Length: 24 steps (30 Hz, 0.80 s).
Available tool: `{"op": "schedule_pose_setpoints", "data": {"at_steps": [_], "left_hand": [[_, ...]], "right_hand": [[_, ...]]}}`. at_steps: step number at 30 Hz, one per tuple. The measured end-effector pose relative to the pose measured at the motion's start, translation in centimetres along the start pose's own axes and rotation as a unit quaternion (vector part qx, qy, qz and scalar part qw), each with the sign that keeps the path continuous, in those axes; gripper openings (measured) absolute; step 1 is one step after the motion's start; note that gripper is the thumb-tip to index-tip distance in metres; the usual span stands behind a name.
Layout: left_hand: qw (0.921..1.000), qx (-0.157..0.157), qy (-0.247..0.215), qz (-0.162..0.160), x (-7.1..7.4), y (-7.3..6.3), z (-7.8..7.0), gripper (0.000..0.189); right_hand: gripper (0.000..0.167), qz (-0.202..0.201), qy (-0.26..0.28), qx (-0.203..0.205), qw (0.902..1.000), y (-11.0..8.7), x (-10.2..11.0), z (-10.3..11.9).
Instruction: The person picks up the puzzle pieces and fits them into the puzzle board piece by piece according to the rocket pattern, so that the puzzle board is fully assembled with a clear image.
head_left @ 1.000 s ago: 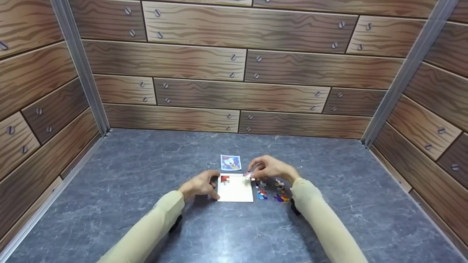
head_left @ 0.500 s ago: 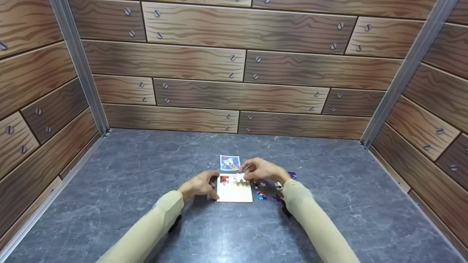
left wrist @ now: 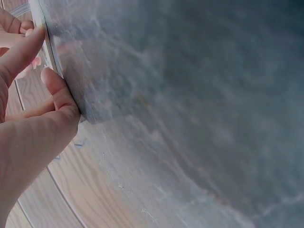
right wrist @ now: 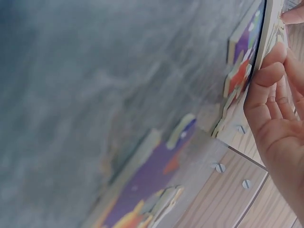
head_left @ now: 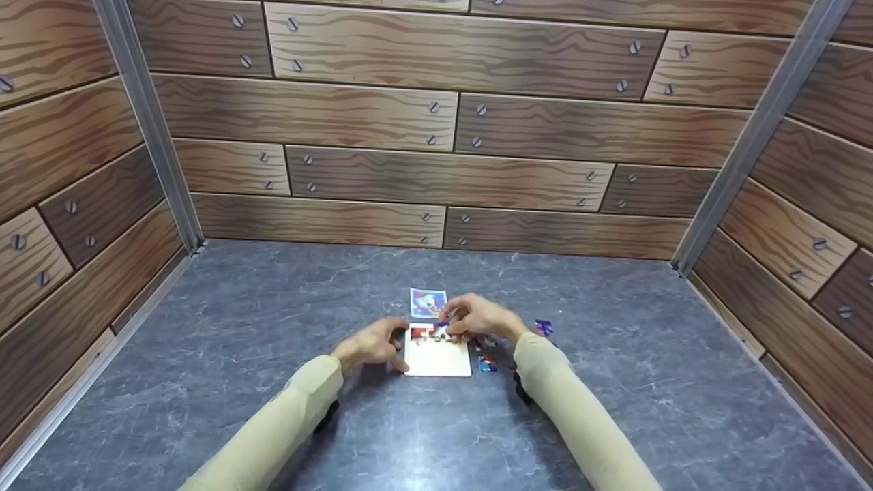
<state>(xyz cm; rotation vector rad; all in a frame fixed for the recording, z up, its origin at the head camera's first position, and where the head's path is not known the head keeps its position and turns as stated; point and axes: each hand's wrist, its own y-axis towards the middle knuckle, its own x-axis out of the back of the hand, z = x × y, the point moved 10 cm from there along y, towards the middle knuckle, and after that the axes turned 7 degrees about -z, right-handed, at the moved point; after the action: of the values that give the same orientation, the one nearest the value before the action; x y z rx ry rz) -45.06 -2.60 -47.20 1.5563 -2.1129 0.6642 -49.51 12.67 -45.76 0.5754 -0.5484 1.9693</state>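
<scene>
A white puzzle board (head_left: 436, 361) lies on the dark marbled table, with a mostly red piece (head_left: 419, 333) set in its far left corner. My left hand (head_left: 372, 344) holds the board along its left side, a finger at the far corner and the thumb near the front one. Low over the board's far edge, my right hand (head_left: 481, 319) pinches a purple and white puzzle piece (head_left: 442, 329) right beside the red one. The right fingers partly cover that piece. In the right wrist view, the right thumb and fingertips are close above the board's edge.
Behind the board lies a small picture card (head_left: 427, 303). Loose puzzle pieces (head_left: 487, 363) sit just right of the board, partly under the right forearm, and a purple piece (head_left: 543, 327) lies farther right. Wood-patterned walls (head_left: 382, 170) enclose the table's back and sides.
My right hand has moved left from the board's far right corner to beside the red piece, turning the puzzle piece's picture face up and lowering it. My left hand stays at the board.
</scene>
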Motion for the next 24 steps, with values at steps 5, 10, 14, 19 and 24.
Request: {"op": "schedule_pose_setpoints", "data": {"at_steps": [5, 10, 14, 19, 24], "left_hand": [[1.0, -0.006, -0.003, 0.003, -0.05, -0.03, -0.12, 0.079], [0.9999, 0.0, -0.013, 0.004, -0.13, -0.07, 0.05, 0.082], [0.9999, 0.004, -0.011, 0.001, -0.09, -0.02, 0.23, 0.082], [0.9998, 0.012, -0.013, -0.001, -0.08, -0.01, 0.35, 0.084], [1.0, -0.005, -0.002, 0.001, -0.1, 0.05, -0.06, 0.083]], "right_hand": [[0.018, -0.01, -0.004, -0.009, 0.9999, 0.24, -0.08, 0.02], [0.018, -0.021, 0.014, -0.023, 0.9994, 0.53, -0.53, -0.13], [0.017, -0.029, 0.019, -0.039, 0.9986, 0.62, -0.78, -0.29], [0.014, -0.04, -0.013, -0.028, 0.9987, 0.51, -0.74, 0.06], [0.01, -0.046, -0.038, -0.011, 0.9981, 0.4, -0.57, 0.4]]}}
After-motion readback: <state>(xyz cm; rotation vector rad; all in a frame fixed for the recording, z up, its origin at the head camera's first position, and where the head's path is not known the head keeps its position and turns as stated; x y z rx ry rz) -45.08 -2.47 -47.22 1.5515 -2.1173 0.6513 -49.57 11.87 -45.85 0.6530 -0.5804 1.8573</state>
